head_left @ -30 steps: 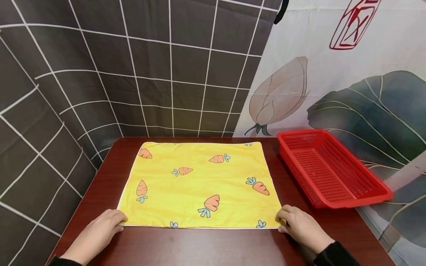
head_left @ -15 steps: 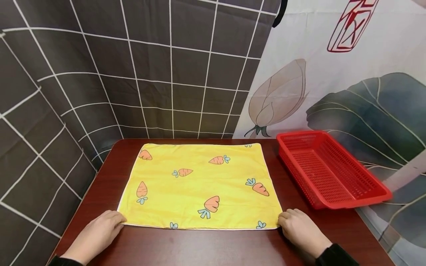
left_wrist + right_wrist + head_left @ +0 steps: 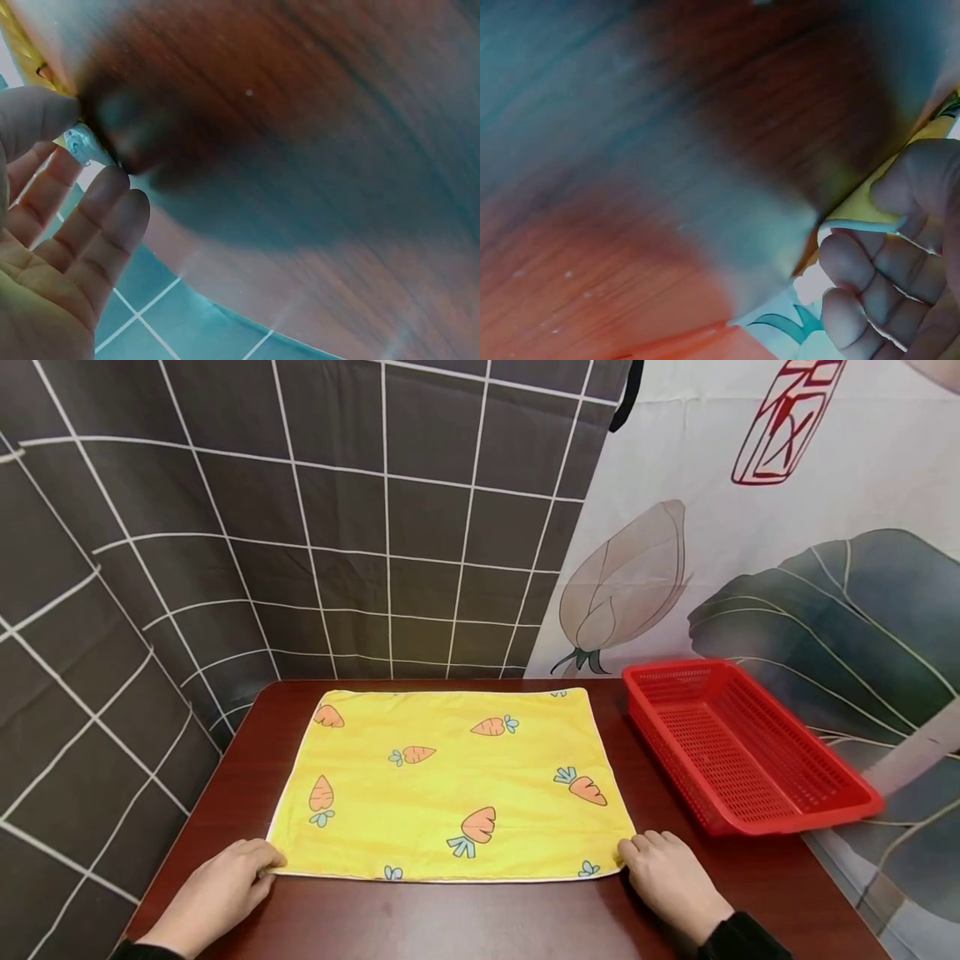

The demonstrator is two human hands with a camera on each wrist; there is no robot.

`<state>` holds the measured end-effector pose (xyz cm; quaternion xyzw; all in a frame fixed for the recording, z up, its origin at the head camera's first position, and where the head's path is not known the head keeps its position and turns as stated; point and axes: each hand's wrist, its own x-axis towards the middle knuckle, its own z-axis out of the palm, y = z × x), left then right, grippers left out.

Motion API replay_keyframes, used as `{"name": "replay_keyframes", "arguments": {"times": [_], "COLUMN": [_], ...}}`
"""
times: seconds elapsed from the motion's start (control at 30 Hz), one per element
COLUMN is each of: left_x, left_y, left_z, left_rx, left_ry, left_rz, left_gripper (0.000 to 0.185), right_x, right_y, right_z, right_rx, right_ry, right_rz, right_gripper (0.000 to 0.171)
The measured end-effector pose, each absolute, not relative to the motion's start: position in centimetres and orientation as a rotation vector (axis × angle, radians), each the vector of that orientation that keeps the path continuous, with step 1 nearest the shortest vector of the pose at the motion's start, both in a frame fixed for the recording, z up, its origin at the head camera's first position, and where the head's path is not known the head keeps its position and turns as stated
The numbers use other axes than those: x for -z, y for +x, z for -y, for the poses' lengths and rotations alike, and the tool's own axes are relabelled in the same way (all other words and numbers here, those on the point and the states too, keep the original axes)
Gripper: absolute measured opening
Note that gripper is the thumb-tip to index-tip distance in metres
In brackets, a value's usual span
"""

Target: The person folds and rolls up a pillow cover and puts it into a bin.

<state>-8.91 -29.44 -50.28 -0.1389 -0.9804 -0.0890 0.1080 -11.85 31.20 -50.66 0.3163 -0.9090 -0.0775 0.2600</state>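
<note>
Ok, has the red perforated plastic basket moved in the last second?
No. In the head view, the basket keeps its place against the far edge of the reddish-brown wooden table; the whole picture has just slid slightly down.

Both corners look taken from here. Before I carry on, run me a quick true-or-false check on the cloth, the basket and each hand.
1. The yellow cloth lies spread out on the table. True.
2. The left hand pinches the cloth's near left corner. True.
3. The right hand is off the cloth. False: its thumb and fingers pinch the near right corner.
4. The red basket is to the left of the cloth. False: it is to the right.
5. The cloth is printed with strawberries. False: the print shows orange carrots with blue tops.
</note>
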Motion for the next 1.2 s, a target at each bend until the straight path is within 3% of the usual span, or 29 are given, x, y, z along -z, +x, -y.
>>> {"name": "replay_keyframes", "arguments": {"times": [0.77, 1.2], "left_x": [49.1, 49.3], "left_y": [-8.6, -8.1], "left_z": [29.9, 30.8], "left_rx": [0.268, 0.314], "left_ry": [-0.378, -0.434], "left_rz": [2.778, 2.65], "left_gripper": [0.023, 0.033], "right_x": [49.4, 48.0], "right_y": [-11.3, -10.6], "right_z": [-32.9, -33.3], "right_rx": [0.019, 0.065], "right_ry": [0.888, 0.815], "right_rz": [2.474, 2.61], "right_gripper": [0.022, 0.026]}}
